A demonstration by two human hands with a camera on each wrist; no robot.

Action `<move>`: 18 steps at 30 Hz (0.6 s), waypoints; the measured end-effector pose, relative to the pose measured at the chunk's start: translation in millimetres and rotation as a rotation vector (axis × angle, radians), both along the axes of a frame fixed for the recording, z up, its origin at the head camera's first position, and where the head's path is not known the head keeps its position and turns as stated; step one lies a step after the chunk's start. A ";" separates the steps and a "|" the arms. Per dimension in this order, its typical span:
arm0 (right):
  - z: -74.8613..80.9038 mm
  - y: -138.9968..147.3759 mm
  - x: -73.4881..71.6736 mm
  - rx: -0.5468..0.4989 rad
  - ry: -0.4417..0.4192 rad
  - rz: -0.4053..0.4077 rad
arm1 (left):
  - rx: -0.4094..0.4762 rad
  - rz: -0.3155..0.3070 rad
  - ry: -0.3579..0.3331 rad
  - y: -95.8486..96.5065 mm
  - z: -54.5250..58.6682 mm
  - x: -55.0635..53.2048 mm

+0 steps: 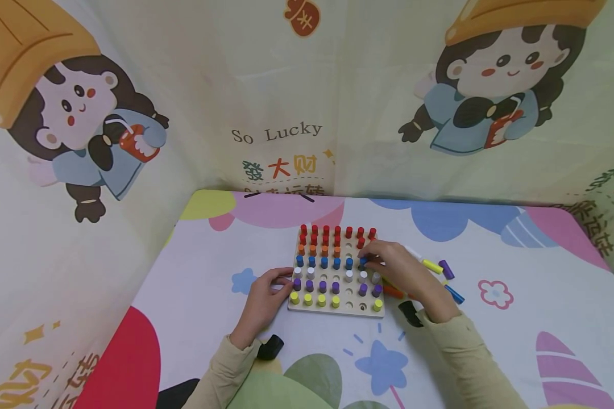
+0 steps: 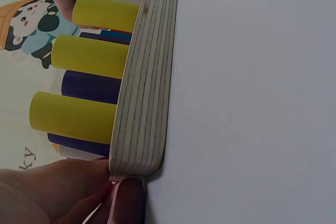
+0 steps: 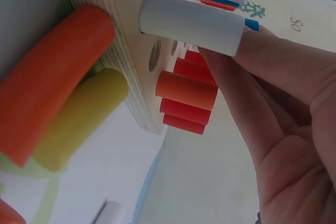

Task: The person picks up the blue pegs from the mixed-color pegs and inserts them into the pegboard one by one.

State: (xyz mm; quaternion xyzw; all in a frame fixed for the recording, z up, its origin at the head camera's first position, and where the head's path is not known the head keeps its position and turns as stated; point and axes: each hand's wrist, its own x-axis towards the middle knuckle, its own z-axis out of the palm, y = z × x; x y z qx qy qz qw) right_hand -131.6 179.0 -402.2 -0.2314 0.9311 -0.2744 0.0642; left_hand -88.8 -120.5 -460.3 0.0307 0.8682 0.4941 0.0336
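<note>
A wooden pegboard (image 1: pixel 317 307) lies on the table, bearing rows of red, orange, blue, white, purple and yellow pegs, with some bare holes towards the right. My left hand (image 1: pixel 263 298) holds the board's left edge; in the left wrist view its thumb and finger meet at the corner, near the yellow pegs (image 2: pixel 90 56). Over the right side of the board, my right hand (image 1: pixel 401 270) pinches a blue peg (image 1: pixel 362 262) in the blue row. A white peg (image 3: pixel 191 23) partly hides those fingertips in the right wrist view, so how deep the blue peg sits cannot be told.
Loose pegs lie right of the board: a yellow one (image 1: pixel 432 266), a purple one (image 1: pixel 446 270), a blue one (image 1: pixel 454 294) and an orange one (image 3: pixel 58 82) close against its edge. A printed cloth covers the table (image 1: pixel 194 324); a cartoon curtain (image 1: pixel 368 113) stands behind.
</note>
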 end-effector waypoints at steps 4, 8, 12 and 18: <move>-0.3 -1.6 -1.0 0.009 0.000 0.003 | 0.006 0.005 -0.009 0.4 0.9 -0.1; 0.3 -2.5 -1.0 0.011 -0.002 0.009 | 0.009 0.013 -0.023 0.5 1.5 0.0; 0.7 -2.9 -0.5 0.007 -0.009 0.008 | 0.007 0.010 -0.028 0.5 1.7 0.1; 1.9 -3.9 -0.4 0.022 -0.028 0.009 | 0.014 0.010 -0.027 0.4 2.2 0.3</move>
